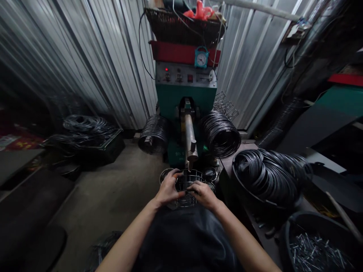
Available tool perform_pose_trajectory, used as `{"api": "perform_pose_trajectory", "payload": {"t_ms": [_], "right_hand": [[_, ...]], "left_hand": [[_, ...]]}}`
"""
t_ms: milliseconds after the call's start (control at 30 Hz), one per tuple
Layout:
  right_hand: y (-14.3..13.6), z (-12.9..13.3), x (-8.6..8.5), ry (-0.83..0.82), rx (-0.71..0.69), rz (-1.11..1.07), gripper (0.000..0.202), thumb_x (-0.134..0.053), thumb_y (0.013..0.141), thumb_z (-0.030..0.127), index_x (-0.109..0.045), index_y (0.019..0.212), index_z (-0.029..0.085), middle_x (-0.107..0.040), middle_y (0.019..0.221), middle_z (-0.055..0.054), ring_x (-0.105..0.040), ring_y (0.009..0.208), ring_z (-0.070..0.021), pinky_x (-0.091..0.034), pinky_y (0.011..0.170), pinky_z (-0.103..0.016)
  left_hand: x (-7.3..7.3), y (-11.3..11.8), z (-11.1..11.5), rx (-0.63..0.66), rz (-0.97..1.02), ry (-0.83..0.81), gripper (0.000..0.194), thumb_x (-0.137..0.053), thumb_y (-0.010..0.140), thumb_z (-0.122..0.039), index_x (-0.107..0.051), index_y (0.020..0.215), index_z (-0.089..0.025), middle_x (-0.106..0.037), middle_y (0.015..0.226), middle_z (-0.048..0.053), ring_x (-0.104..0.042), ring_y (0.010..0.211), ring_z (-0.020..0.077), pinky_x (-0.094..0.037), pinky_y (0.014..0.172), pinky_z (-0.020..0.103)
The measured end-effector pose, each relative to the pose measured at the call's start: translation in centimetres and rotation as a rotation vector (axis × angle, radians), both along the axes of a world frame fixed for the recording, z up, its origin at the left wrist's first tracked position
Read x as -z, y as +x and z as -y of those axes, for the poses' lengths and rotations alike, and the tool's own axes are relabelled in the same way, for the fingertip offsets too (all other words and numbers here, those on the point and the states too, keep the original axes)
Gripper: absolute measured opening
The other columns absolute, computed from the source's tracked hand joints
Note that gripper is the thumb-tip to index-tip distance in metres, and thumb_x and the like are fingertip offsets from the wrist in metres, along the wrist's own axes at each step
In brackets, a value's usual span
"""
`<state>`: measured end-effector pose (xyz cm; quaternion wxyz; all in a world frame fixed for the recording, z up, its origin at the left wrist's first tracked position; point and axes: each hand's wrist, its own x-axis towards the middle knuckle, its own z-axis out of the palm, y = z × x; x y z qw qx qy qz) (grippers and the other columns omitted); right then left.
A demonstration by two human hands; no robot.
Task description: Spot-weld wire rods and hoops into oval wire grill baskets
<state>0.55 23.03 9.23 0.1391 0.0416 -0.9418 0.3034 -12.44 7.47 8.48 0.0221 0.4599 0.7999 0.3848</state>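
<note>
A round wire basket (196, 174) of thin metal rods is at lap height, below the metal arm (189, 132) of a green machine (167, 99). My left hand (169, 189) grips its left side, thumb and fingers curved around the wires. On the right, my right hand (204, 194) has its fingers bent and pinched together at the wires near the basket's middle. Whether a small loose piece is between those fingertips I cannot make out. The arm's pointed tip hangs just above the basket's far rim.
Coils of wire rings (221, 134) hang on both sides of the machine. To the right stand a tub of wire rings (266, 177) and a black bucket (286, 234) of short metal rods. A crate (109, 145) with wire rings sits on the floor at left.
</note>
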Motion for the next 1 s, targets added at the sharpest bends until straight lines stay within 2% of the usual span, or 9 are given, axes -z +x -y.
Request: {"api": "perform_pose_trajectory", "payload": {"t_ms": [233, 333, 433, 600, 767, 900, 1000], "right_hand": [[-1.4, -1.2, -1.0, -0.015, -0.004, -0.018, 0.014, -0.060, 0.083, 0.014, -0.068, 0.093, 0.019, -0.067, 0.092, -0.006, -0.065, 0.085, -0.0165, -0.051, 0.075, -0.026], [-1.4, -1.4, -0.6, -0.035, -0.004, -0.044, 0.013, -0.059, 0.084, 0.016, -0.069, 0.092, 0.020, -0.068, 0.092, -0.006, -0.066, 0.086, -0.0164, -0.052, 0.076, -0.027], [-1.5, -1.6, 0.0, -0.043, 0.008, -0.070, 0.014, -0.058, 0.085, 0.018, -0.069, 0.095, 0.020, -0.069, 0.093, -0.006, -0.066, 0.086, -0.0160, -0.052, 0.077, -0.026], [-2.5, -2.2, 0.4, -0.048, 0.085, -0.089, 0.015, -0.058, 0.085, 0.017, -0.069, 0.094, 0.021, -0.069, 0.095, -0.006, -0.066, 0.088, -0.0166, -0.052, 0.078, -0.027], [-1.7, -2.8, 0.8, -0.163, 0.217, -0.203, 0.026, -0.064, 0.081, 0.026, -0.066, 0.107, 0.022, -0.064, 0.106, -0.008, -0.063, 0.096, -0.0191, -0.050, 0.084, -0.031], [-1.2, -3.5, 1.5, -0.222, 0.324, -0.215, 0.012, -0.059, 0.084, 0.027, -0.069, 0.086, 0.019, -0.064, 0.086, -0.007, -0.063, 0.081, -0.0183, -0.051, 0.075, -0.030], [-1.9, -3.9, 1.6, -0.226, 0.341, -0.198, 0.014, -0.057, 0.085, 0.027, -0.068, 0.082, 0.019, -0.063, 0.085, -0.006, -0.061, 0.078, -0.0172, -0.050, 0.072, -0.029]], "left_hand": [[-1.2, -0.9, -1.2, -0.030, 0.038, -0.047, 0.062, -0.077, 0.055, -0.032, -0.058, 0.113, -0.019, -0.050, 0.130, 0.012, -0.050, 0.120, 0.0307, -0.044, 0.101, 0.044], [-1.3, -0.7, -1.4, -0.044, 0.062, -0.050, 0.060, -0.078, 0.056, -0.037, -0.060, 0.110, -0.019, -0.051, 0.128, 0.011, -0.052, 0.118, 0.0304, -0.045, 0.100, 0.043], [-1.5, -0.3, -1.6, -0.069, 0.061, -0.049, 0.060, -0.078, 0.055, -0.034, -0.060, 0.110, -0.019, -0.051, 0.127, 0.011, -0.052, 0.117, 0.0299, -0.045, 0.099, 0.043], [-1.8, -1.0, -2.8, -0.149, 0.063, -0.072, 0.061, -0.078, 0.055, -0.032, -0.060, 0.111, -0.018, -0.050, 0.128, 0.012, -0.052, 0.117, 0.0301, -0.044, 0.099, 0.042], [-1.2, -1.8, -3.3, -0.153, 0.098, -0.056, 0.061, -0.079, 0.055, -0.037, -0.060, 0.109, -0.017, -0.051, 0.126, 0.011, -0.051, 0.119, 0.0292, -0.044, 0.100, 0.041], [-1.3, -2.2, -3.5, -0.139, 0.070, -0.049, 0.062, -0.078, 0.054, -0.035, -0.060, 0.111, -0.018, -0.050, 0.128, 0.011, -0.051, 0.119, 0.0301, -0.043, 0.102, 0.042], [-1.6, -3.1, -4.0, -0.146, 0.068, -0.053, 0.060, -0.077, 0.054, -0.033, -0.061, 0.110, -0.019, -0.052, 0.127, 0.010, -0.053, 0.117, 0.0300, -0.044, 0.100, 0.041]]}}
